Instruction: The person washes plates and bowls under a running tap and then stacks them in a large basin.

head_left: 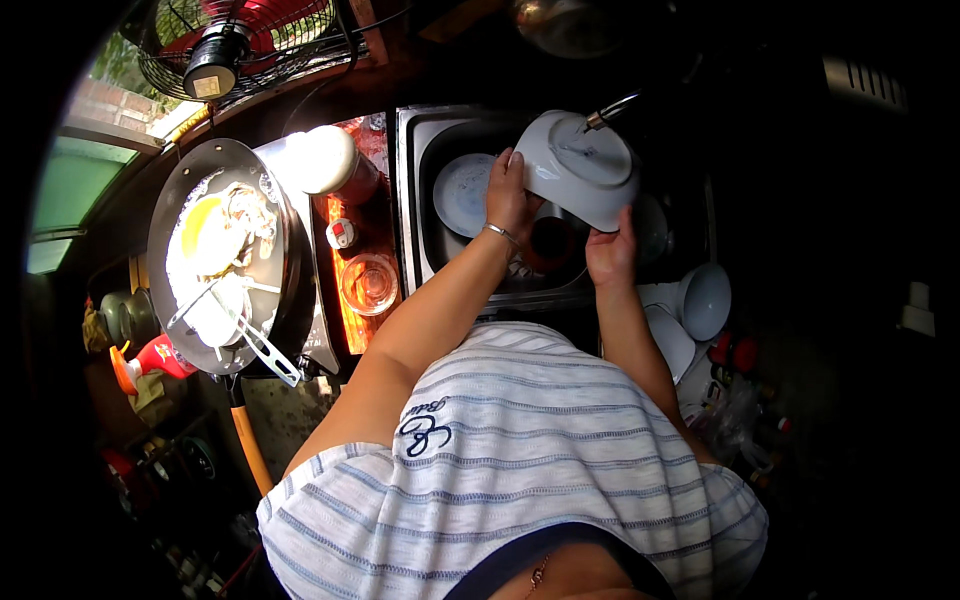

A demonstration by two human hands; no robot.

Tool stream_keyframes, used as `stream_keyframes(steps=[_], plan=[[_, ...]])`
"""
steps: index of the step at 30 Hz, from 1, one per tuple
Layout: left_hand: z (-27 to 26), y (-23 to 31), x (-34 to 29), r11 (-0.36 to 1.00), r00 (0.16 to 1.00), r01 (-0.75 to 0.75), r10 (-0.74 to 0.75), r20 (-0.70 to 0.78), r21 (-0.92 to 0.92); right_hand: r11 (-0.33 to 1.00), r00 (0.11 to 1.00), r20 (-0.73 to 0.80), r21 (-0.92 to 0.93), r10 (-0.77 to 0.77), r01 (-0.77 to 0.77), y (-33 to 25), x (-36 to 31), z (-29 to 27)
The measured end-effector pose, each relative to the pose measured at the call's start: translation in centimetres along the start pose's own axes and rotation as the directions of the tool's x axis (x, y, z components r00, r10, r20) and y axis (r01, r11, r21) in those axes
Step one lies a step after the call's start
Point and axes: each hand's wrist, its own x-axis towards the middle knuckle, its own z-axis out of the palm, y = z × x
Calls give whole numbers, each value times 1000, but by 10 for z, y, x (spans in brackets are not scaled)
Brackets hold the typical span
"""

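Observation:
A white bowl point(560, 165) is tipped with its underside up beneath the faucet point(612, 110), over the sink. Water from the spout seems to run onto its base. My left hand point(508, 195) grips the bowl's left rim, a bracelet on that wrist. The near right edge is held by my right hand point(612, 255), its fingers partly hidden behind the bowl. A white plate point(463, 190) lies in the sink to the left of my left hand. Something dark and round point(552, 243) sits between my wrists; its kind is unclear.
The metal sink point(408, 200) has a raised rim. Left of it stand a glass jar point(369, 284), a white-lidded container point(330, 160) and a wok point(172, 255) with food and a utensil; its handle point(250, 450) points toward me. White bowls point(704, 300) stand at right. A fan point(225, 55) is upper left.

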Motion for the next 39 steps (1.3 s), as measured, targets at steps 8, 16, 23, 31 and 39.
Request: stream_keyframes(steps=[8,16,23,31,39], plan=[[3,19,12,1000,998,-11,11,57,0,1000,999,37,14,-9,8,-7,-12,9],[15,13,-15,981,994,85,-71,83,-173,999,996,88,-35,-27,30,-13,-10,10],[19,30,-8,962,986,157,-138,98,-225,998,995,99,-59,-25,31,-13,-23,16],[-3,18,3,1000,983,-14,17,181,-19,997,996,89,-83,18,-10,-26,-29,-7],[21,31,-28,990,953,-5,47,301,-141,1000,997,80,-3,24,-24,-22,-16,-9]])
